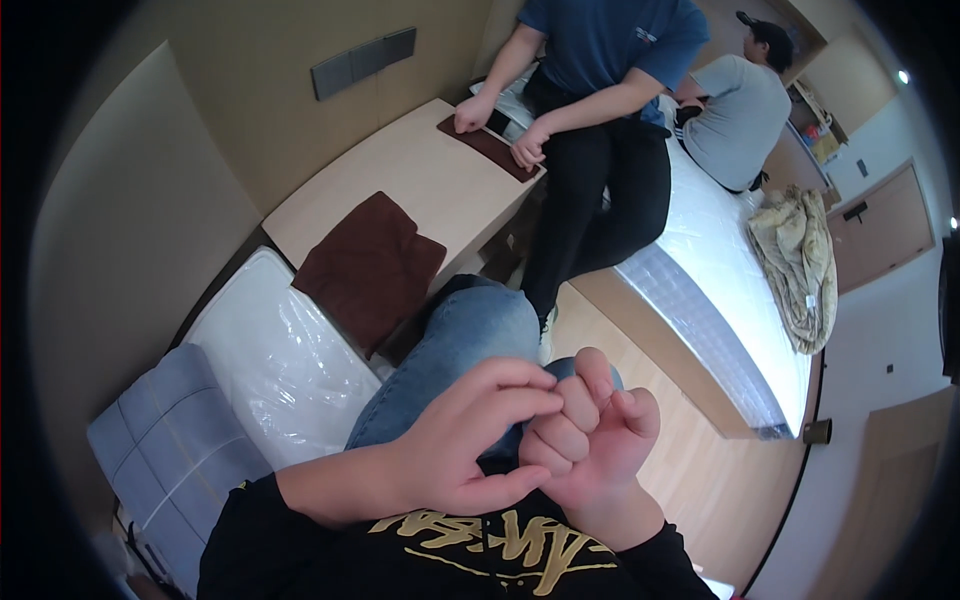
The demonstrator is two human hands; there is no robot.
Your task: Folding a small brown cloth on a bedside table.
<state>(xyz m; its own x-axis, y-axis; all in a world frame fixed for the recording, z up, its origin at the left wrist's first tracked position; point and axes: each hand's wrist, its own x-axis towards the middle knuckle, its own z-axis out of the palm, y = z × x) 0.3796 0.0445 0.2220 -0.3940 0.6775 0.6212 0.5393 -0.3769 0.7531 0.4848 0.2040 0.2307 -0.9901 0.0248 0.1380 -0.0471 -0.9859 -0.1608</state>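
My left hand and my right hand are together in front of my chest, above my jeans-clad knee. The left hand's fingertips touch the curled fingers of the right hand. The right hand is a loose fist. Neither hand holds an object. My black sleeves with yellow print fill the lower edge.
A brown folded cloth lies on a pale wooden table to my left. A plastic-wrapped mattress and a grey cushion sit beside me. A person in blue leans on the table; another sits on the far bed beside a crumpled blanket.
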